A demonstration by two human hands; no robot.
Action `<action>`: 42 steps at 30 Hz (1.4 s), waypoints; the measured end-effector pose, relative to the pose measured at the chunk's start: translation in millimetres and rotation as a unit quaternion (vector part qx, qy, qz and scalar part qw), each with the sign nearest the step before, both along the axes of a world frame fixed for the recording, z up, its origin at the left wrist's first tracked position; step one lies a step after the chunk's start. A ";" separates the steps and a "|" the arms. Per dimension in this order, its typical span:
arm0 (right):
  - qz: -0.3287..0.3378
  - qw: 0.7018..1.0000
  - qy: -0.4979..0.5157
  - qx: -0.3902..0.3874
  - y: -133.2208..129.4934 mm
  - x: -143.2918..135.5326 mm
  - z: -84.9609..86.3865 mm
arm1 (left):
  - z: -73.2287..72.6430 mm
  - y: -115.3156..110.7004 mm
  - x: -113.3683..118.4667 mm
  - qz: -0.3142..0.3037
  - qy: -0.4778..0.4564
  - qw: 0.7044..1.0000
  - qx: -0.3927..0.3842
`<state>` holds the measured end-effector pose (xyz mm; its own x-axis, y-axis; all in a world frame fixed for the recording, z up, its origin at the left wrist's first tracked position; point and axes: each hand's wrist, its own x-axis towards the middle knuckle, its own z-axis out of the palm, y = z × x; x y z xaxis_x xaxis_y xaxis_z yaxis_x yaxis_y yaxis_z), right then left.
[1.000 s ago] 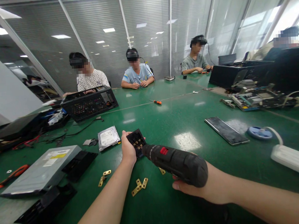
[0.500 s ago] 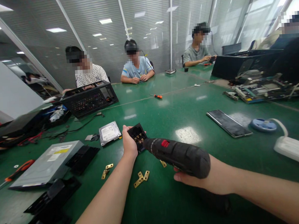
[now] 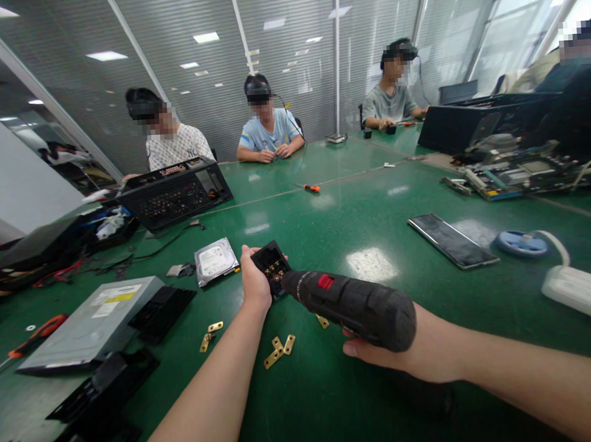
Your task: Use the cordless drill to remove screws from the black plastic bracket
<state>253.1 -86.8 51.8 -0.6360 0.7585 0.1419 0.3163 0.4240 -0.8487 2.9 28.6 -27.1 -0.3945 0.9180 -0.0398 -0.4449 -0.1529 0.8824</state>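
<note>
My left hand grips a small black plastic block with brass terminals, held tilted just above the green table. My right hand is wrapped around a black electric screwdriver with a red switch. Its tip points into the block's face. Several loose brass brackets lie on the table below my hands, with more brass brackets to the left.
A hard drive, a grey optical drive and black plastic parts lie left. A phone, blue reel and white power strip lie right. An open computer case, circuit boards and several seated people are beyond.
The view has tipped up a little, so everything sits slightly lower in frame earlier and higher now. My hands, the block and the screwdriver keep the same pose relative to each other.
</note>
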 end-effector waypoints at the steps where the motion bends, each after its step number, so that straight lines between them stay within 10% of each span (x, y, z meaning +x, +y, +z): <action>1: 0.000 1.000 -0.006 0.009 -0.3 0.0 -1.0 | 0.4 -0.2 0.2 0.001 -0.003 1.000 -0.002; 24: -0.003 1.000 -0.012 -0.002 0.1 -1.2 4.1 | -1.7 3.3 -4.1 -0.001 -0.019 1.000 -0.020; 33: 0.052 0.972 0.030 -0.226 4.4 1.2 -12.3 | 1.1 3.2 -8.3 -0.008 -0.024 0.999 -0.033; 42: 0.038 0.965 0.028 -0.258 2.8 1.4 -18.0 | 3.1 0.9 -11.0 -0.018 -0.054 0.997 -0.045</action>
<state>254.4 -84.0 33.8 -0.6955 0.6885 -0.2056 0.2477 -0.0389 -0.9681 -8.1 29.4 -24.0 -0.3499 0.9224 -0.1635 -0.5417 -0.0569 0.8386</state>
